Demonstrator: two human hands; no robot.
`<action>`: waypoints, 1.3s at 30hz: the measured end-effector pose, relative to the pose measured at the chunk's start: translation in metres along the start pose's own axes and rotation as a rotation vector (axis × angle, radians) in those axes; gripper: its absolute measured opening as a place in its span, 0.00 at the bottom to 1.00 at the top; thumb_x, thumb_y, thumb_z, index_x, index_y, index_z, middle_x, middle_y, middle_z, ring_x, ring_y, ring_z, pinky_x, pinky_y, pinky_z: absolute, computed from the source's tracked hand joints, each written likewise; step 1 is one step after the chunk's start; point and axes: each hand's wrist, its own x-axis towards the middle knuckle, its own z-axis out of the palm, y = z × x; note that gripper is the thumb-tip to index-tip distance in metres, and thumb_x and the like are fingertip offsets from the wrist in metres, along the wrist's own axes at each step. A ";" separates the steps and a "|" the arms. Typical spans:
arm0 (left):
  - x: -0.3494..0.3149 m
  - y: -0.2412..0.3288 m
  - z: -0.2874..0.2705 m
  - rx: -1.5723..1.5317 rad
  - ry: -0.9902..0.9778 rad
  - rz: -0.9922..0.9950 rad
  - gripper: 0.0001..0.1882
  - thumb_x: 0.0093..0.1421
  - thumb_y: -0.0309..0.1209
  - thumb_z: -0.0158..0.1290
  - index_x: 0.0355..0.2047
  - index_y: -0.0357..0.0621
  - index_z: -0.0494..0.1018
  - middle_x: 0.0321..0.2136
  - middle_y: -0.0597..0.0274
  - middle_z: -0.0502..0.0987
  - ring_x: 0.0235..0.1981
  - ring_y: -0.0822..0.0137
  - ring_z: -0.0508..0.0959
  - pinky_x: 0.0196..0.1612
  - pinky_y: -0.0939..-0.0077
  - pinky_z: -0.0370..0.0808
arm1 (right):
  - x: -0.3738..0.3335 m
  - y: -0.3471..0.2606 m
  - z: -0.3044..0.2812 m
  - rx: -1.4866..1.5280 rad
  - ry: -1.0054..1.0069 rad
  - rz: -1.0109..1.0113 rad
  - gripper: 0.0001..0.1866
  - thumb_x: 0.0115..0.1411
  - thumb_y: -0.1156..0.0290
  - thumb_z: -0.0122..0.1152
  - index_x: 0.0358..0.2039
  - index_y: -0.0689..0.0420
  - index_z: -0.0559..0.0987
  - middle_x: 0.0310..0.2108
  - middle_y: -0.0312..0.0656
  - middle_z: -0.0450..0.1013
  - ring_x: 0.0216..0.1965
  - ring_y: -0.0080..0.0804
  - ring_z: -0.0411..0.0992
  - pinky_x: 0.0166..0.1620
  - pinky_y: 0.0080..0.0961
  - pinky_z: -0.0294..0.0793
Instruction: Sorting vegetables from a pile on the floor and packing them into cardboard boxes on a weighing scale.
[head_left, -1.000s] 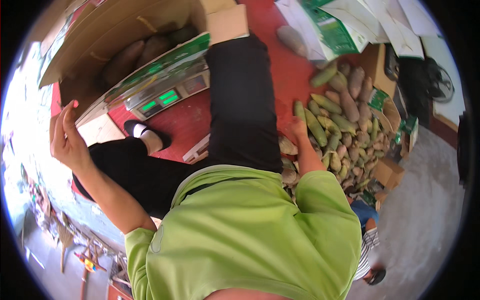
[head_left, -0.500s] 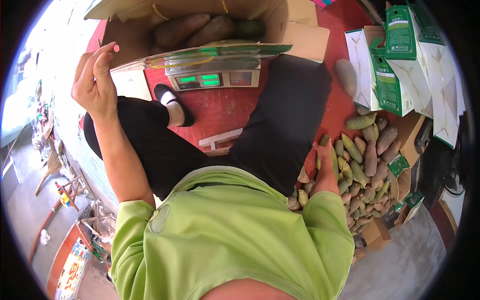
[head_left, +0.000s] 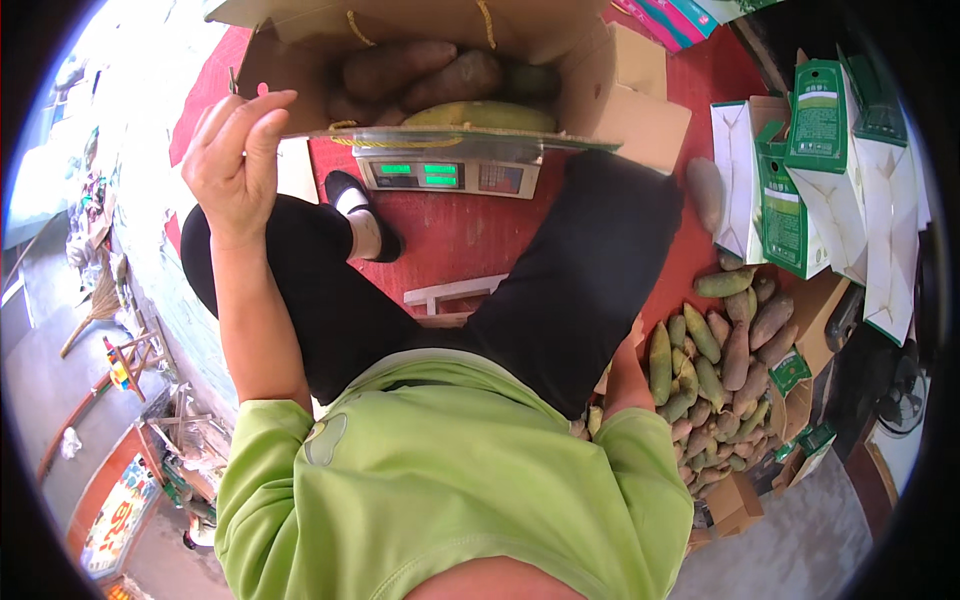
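My left hand (head_left: 237, 160) is raised at the near left corner of an open cardboard box (head_left: 645, 125), its fingers bent and thumb close to the forefinger; whether they pinch the box wall I cannot make out. Inside the box lie large reddish roots (head_left: 455, 80) like radishes and a long yellow-green one (head_left: 480, 116). The box sits over a digital scale (head_left: 500, 179) with lit green displays. My right hand (head_left: 634, 342) reaches down beside my right leg, by a heap of green and reddish radishes (head_left: 735, 350); leg and sleeve hide most of its fingers.
White and green carton packages (head_left: 815, 130) stand at the right on the red floor (head_left: 450, 245), with a single pale root (head_left: 705, 193) beside them. A low wooden stool (head_left: 455, 295) shows between my legs. At far left lie a broom (head_left: 95, 312) and clutter.
The view has shifted, so the box sits further right and more of its inside shows. My left hand stays at its corner. My right hand has dropped lower and is now mostly hidden.
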 end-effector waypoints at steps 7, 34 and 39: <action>0.003 0.004 -0.002 0.062 -0.087 0.072 0.12 0.53 0.37 0.60 0.26 0.40 0.78 0.15 0.62 0.67 0.18 0.64 0.68 0.23 0.72 0.65 | -0.019 -0.016 -0.027 -0.131 0.019 -0.072 0.23 0.53 0.65 0.61 0.51 0.42 0.70 0.48 0.41 0.68 0.52 0.42 0.66 0.49 0.45 0.69; 0.003 -0.014 -0.006 -0.098 0.082 0.087 0.07 0.50 0.34 0.62 0.22 0.45 0.79 0.18 0.65 0.72 0.21 0.65 0.73 0.25 0.72 0.69 | -0.172 -0.153 -0.430 1.630 0.795 -1.102 0.20 0.59 0.82 0.56 0.51 0.67 0.63 0.48 0.50 0.68 0.50 0.37 0.69 0.53 0.35 0.73; 0.002 -0.011 -0.009 -0.168 0.042 0.068 0.06 0.55 0.28 0.58 0.29 0.37 0.79 0.19 0.62 0.71 0.22 0.66 0.72 0.27 0.76 0.68 | -0.170 -0.227 -0.420 1.370 0.527 -1.036 0.17 0.60 0.75 0.58 0.50 0.61 0.71 0.48 0.42 0.72 0.49 0.28 0.69 0.52 0.25 0.69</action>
